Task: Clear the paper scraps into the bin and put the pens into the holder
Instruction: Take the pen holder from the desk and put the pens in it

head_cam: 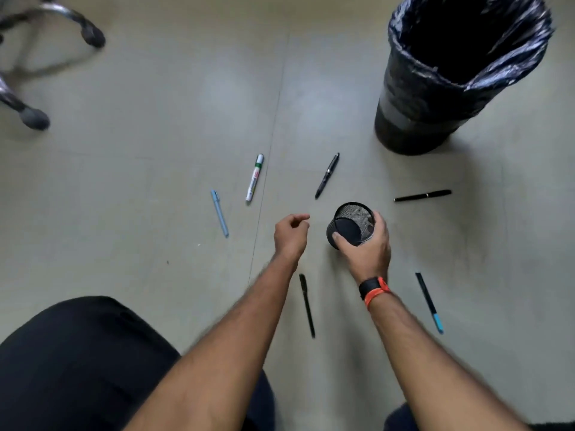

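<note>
You have a single view, from the wide-angle camera on your head. It faces forward and steeply down at the floor (140, 169). Your forearms (236, 353) enter from the bottom edge; your left hand (291, 236) and your right hand (368, 253), round the holder (357, 216), sit near mid-frame. The bin (435, 98) fills the top right corner, chair legs (34, 116) the top left.

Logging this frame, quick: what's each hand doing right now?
Left hand: fingers curled, nothing seen in it.
Right hand: grips the holder.
</note>
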### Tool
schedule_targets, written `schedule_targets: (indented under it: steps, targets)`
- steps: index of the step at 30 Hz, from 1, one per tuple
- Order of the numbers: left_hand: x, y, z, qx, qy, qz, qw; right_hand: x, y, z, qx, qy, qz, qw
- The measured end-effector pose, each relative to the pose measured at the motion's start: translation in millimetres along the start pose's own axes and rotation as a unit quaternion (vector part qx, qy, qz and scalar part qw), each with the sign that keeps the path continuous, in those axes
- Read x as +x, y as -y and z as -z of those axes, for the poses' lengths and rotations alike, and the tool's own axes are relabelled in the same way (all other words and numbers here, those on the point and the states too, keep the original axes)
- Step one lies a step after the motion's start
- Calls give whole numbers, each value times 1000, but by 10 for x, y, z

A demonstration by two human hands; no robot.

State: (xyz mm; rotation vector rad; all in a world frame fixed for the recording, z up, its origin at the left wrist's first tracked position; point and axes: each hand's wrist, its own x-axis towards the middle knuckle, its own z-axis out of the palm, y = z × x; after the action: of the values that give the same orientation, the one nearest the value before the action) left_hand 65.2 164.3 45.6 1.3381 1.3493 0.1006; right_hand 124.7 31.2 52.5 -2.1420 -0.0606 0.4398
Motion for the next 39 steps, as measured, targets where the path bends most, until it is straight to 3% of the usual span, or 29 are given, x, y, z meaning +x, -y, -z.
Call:
schedule_targets:
  steps: [6,15,19,27,31,39]
  targets:
    - [158,83,-54,-17,-42,-4,999,143,-168,-171,-37,36,50,997]
    - [-93,456,40,92,-42,22,995,134,-289,-73,-84,69,79,991]
    - [-108,623,73,135,-43,28,989,94,-379,-35,-75,67,54,993]
    - [-359,761,25,283,-39,49,957,-304,-1088,386,-144,-90,-54,984]
    - [-425,902,-19,337,-14,78,938,-306,-1157,480,-63,-201,-184,960]
    - [-518,537,-168,407,148,-69,899,-173,-1212,719,-34,-277,-322,905]
